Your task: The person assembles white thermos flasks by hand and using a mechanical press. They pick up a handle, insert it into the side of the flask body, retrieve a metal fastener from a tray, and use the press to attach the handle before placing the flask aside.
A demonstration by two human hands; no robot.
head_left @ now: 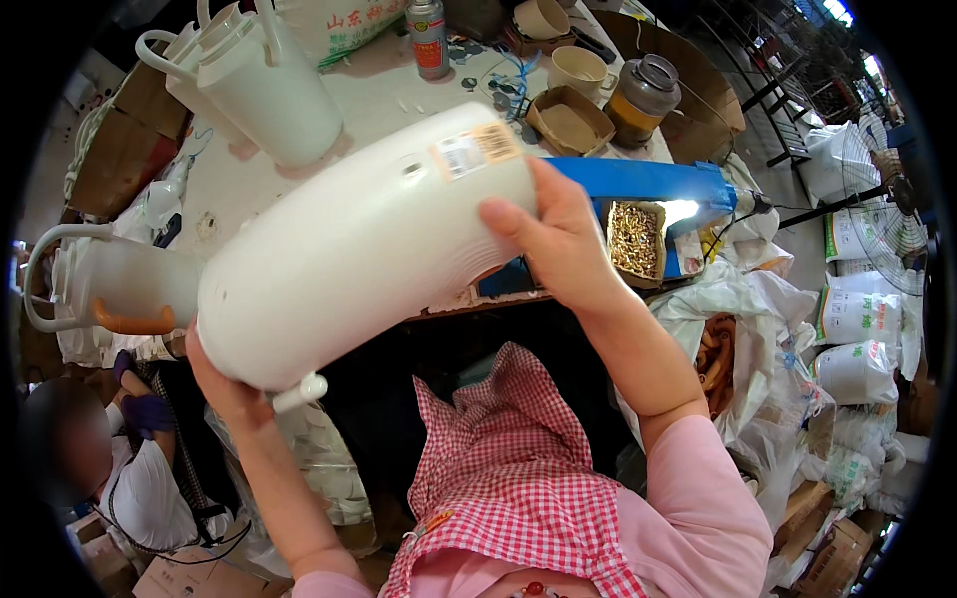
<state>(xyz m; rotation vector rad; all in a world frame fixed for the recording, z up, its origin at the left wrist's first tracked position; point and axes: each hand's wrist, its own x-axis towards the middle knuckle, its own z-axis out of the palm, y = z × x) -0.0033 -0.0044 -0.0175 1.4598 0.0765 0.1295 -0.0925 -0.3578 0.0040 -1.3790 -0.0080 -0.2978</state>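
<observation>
"Two bare hands show in the head view; what do they grip?"

"One long white vessel (359,254), held between them. The left hand (227,389) cups its left end, fingers mostly hidden; the right hand (560,229) clasps the right end, thumb pressed on the wall."

"Where is it?"

"Slantwise above the near edge of the table (384,95), its left end nearer."

"And the surface?"

"Smooth, softly shiny, plastic-looking: a rounded cylinder with fine ridges toward the right, a flat label (477,149), and a short stub (302,392) with a rounded knob by the near left end."

"What stands left?"

"A pale pitcher (159,277) with a curved orange handle (132,319); farther off, tall pitchers (274,100) with smooth, tapering bodies."

"And right?"

"A blue machine arm (638,180) beside a glaring lamp (681,210), with a box of glinting, brassy bits (635,239). Farther lie a rough cardboard tray (568,122) and a squat, clear jar (645,100), amber inside. Nearer, a crinkled plastic bag (663,317) holds curved orange-brown pieces (716,364)."
</observation>
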